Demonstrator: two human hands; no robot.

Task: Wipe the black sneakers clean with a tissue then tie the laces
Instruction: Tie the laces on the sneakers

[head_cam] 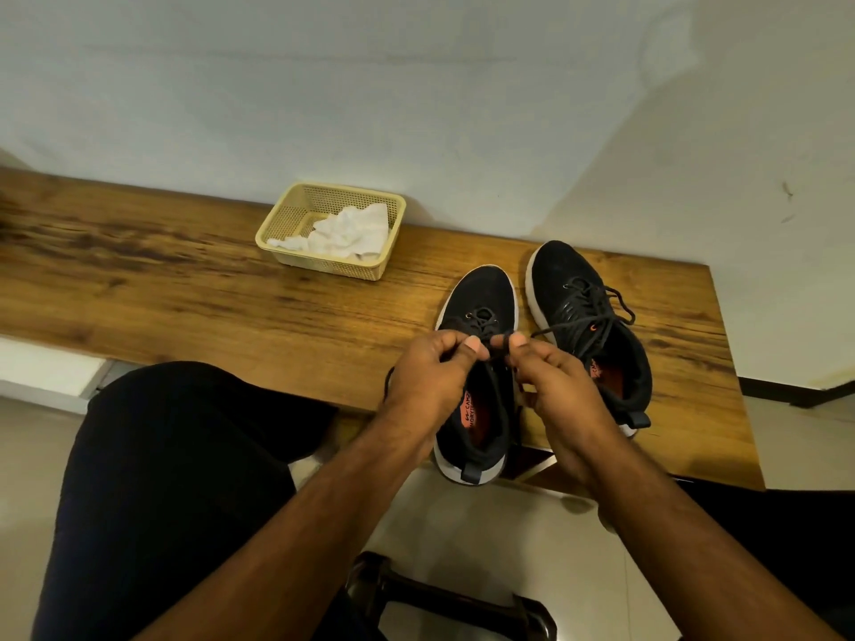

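Two black sneakers with white soles stand side by side on the wooden bench (185, 289), toes pointing to the wall. Over the left sneaker (481, 293), my left hand (430, 372) and my right hand (555, 377) each pinch a strand of its black lace, thumbs nearly meeting above the tongue. Its heel hangs over the bench's front edge. The right sneaker (569, 275) stands apart from both hands, its laces (597, 312) lying in loops across the top. Crumpled white tissue (347, 233) lies in a cream basket (277, 242).
The basket sits at the back of the bench against the white wall. My legs in black trousers (176, 455) are below the bench edge. A dark stool or chair frame (444, 603) stands on the tiled floor between my arms.
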